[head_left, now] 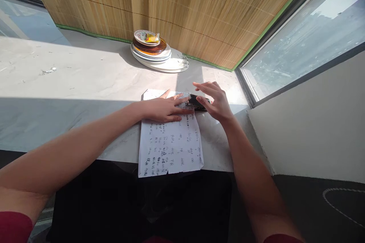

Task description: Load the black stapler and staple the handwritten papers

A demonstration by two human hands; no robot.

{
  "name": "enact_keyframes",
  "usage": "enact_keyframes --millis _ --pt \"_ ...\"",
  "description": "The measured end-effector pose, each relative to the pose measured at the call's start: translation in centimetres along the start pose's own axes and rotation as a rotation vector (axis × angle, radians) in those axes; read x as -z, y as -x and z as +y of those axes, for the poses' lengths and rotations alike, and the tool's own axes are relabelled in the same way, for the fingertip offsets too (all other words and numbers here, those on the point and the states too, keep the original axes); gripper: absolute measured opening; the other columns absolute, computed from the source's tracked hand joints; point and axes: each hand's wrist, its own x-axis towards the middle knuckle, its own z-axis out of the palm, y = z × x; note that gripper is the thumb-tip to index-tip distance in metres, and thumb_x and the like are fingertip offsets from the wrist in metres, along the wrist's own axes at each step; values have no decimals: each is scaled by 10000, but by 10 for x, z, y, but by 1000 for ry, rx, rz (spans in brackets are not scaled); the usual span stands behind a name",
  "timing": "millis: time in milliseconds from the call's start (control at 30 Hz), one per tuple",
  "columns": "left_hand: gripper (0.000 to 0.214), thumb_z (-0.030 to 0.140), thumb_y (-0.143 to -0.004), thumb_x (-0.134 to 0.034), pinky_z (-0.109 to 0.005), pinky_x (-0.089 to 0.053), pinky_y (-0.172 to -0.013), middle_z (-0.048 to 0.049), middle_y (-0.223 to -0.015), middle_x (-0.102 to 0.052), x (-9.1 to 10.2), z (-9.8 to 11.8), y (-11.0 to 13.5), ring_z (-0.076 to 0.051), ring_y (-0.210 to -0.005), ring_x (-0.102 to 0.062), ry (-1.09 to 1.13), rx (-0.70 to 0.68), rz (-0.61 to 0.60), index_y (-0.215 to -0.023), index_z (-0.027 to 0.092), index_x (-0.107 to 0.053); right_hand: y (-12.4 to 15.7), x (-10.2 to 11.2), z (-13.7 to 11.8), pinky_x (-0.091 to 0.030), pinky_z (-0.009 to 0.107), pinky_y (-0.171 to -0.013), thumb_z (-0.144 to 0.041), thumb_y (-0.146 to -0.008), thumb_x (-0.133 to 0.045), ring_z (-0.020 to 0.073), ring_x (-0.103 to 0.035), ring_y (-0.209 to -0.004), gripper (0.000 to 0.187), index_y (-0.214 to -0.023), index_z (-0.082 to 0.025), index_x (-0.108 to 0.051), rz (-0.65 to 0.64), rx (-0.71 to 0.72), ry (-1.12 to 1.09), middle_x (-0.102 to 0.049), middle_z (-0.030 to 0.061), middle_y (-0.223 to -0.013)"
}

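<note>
Handwritten sheets of white paper [171,148] lie on the grey-white ledge, their lower end jutting past its front edge. My left hand [164,109] lies flat across the upper part of the paper with its fingers spread. A black stapler [196,102] sits at the right edge of the paper, its front end over the sheet near my left fingertips. Around the stapler's right end is my right hand [218,102], fingers raised and apart, the thumb close above its top. Whether the thumb touches it I cannot tell.
A stack of plates [178,64] with a small yellow packet [152,38] on top stands at the back, before a bamboo blind [171,3]. Small debris [48,71] lies at the left. A window [308,41] and a low white wall [313,121] bound the right side.
</note>
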Motion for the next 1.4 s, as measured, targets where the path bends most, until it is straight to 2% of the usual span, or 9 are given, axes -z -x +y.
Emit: enact_keyframes --millis 167,300,367,500,600,733,867,1233,1400 --pt "578 491 -1071 -478 -613 -184 -1304 78 -1796 -158 -2 -1 0 -385 -1646 -120 8 8 -11 -1641 502 -381 -2 2 -9 -466 568 -1072 -422 -1134 -197 328 -590 -1300 559 -1632 -396 -450 187 -83 219 -659 76 -1356" --pt "560 504 -1077 -477 -637 -135 -1307 49 -1797 -163 -3 -3 0 -383 -1646 -121 -3 29 -15 -1632 495 -403 -5 0 -19 -432 612 -1134 -460 -1128 -80 369 -473 -1474 627 -1715 -343 -266 219 -121 374 -513 99 -1587" --pt "563 507 -1076 -475 -631 -122 -1311 43 -1797 -167 -3 -2 0 -367 -1648 -119 -5 40 -18 -1634 484 -406 -7 -4 -24 -414 610 -1167 -467 -1127 -58 363 -417 -1530 634 -1723 -337 -231 160 -124 392 -449 82 -1663" --pt "561 509 -1068 -473 -623 -115 -1314 16 -1796 -177 -1 0 -1 -358 -1643 -134 -14 16 -18 -1624 433 -451 -9 -21 -29 -338 605 -1252 -449 -1139 -104 306 -385 -1570 600 -1691 -360 -322 -138 -75 370 -466 12 -1680" --pt "523 524 -1070 -457 -620 -153 -1307 -8 -1790 -196 -1 0 -2 -371 -1622 -194 -16 -3 -13 -1571 402 -541 -11 -31 -30 -253 644 -1289 -407 -1140 -142 300 -358 -1590 585 -1622 -351 -467 -235 -70 384 -507 -19 -1652" --pt "512 537 -1060 -467 -610 -219 -1290 -4 -1781 -224 -1 1 -2 -379 -1590 -266 3 8 -4 -1545 410 -572 -12 -34 -30 -257 653 -1275 -379 -1132 -152 307 -351 -1593 592 -1561 -340 -559 -247 -78 401 -522 -28 -1639" --pt "503 527 -1051 -480 -642 -172 -1292 -31 -1750 -302 0 3 -3 -394 -1551 -333 -16 18 -4 -1526 409 -597 -11 -34 -31 -282 642 -1254 -365 -1124 -163 304 -388 -1573 595 -1520 -336 -606 -220 -105 397 -562 -18 -1606" --pt "529 512 -1059 -468 -673 -127 -1296 -26 -1752 -289 -8 -1 -5 -385 -1623 -184 -35 18 16 -1581 444 -514 -11 -38 -33 -360 551 -1206 -354 -1128 -174 263 -487 -1505 588 -1450 -334 -665 -134 -194 379 -625 -4 -1545" --pt "545 524 -1062 -463 -705 -72 -1291 -23 -1750 -297 -8 0 -5 -408 -1616 -201 -41 28 20 -1604 463 -475 -9 -38 -28 -392 536 -1183 -358 -1136 -133 258 -504 -1491 609 -1468 -342 -643 -108 -187 384 -632 1 -1536"
